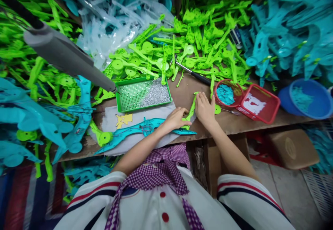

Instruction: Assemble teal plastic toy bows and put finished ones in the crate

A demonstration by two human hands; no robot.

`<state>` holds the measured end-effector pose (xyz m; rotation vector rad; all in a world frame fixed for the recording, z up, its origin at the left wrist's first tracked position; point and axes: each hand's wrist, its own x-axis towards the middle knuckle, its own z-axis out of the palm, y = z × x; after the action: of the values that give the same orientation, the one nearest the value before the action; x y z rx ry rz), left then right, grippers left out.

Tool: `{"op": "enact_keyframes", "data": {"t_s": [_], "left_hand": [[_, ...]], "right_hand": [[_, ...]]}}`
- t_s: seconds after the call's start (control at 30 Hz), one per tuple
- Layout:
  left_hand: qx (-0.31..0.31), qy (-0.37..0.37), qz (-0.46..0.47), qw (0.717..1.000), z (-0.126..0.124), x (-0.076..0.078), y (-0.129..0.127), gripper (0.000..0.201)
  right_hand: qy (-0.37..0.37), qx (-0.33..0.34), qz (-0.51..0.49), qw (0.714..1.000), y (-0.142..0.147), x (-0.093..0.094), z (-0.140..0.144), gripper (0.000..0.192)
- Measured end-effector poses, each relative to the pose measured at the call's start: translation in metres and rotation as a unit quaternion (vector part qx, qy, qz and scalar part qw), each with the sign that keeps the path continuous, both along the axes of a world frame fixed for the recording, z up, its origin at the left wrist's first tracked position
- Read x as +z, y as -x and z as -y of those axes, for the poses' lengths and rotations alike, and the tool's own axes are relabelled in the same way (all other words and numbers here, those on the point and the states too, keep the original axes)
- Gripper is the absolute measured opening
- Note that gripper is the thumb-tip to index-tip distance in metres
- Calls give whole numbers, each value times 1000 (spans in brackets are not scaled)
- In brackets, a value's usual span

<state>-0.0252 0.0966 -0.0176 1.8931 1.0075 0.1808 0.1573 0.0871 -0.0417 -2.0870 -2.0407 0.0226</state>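
Note:
A long teal plastic part (135, 130) lies on a grey cloth (145, 119) at the front of the wooden bench (187, 95). My left hand (176, 118) rests on its right end, fingers curled over a green plastic part (191, 109). My right hand (204, 108) lies flat beside it, pressing the upper end of that same green piece. Both hands touch the green part where it overlaps the teal one.
A green tray of small silver screws (143, 94) sits behind the cloth. A screwdriver (194, 74) lies near two red baskets (257, 103) and a blue bowl (308, 98). Heaps of green (203, 36) and teal parts (291, 25) surround the bench. A grey hanging tool (65, 55) reaches in from the left.

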Motion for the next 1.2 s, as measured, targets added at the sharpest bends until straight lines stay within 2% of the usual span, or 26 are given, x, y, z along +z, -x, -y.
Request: {"op": "enact_keyframes", "data": {"t_s": [0.23,0.37,0.53,0.7,0.8,0.87,0.97,1.07,1.2], "left_hand": [[-62,-30,-23,997,1,9,14,35],[-48,-58,-43,996,6,10,18,30],[1,-134,-49,990,16,12,23,19],[-18,-82,-36,996,8,3,23,19],[-20,-56,-25,998,1,-1,22,20],[-16,-51,-24,998,-1,-2,22,21],[-12,-55,-21,998,-1,0,22,20],[-8,-57,-21,998,0,0,22,17],[3,-57,-17,998,2,-3,21,15]], "right_hand": [[-8,-7,12,1000,-1,-4,0,50],[2,-10,39,999,1,-3,1,50],[17,-19,46,999,5,-1,0,51],[21,-21,-16,999,2,11,2,48],[23,-1,-105,994,0,30,25,43],[77,4,-167,983,2,43,47,40],[238,7,-202,950,7,57,69,47],[347,15,-224,910,10,60,68,59],[409,21,-260,875,11,56,59,66]]}}
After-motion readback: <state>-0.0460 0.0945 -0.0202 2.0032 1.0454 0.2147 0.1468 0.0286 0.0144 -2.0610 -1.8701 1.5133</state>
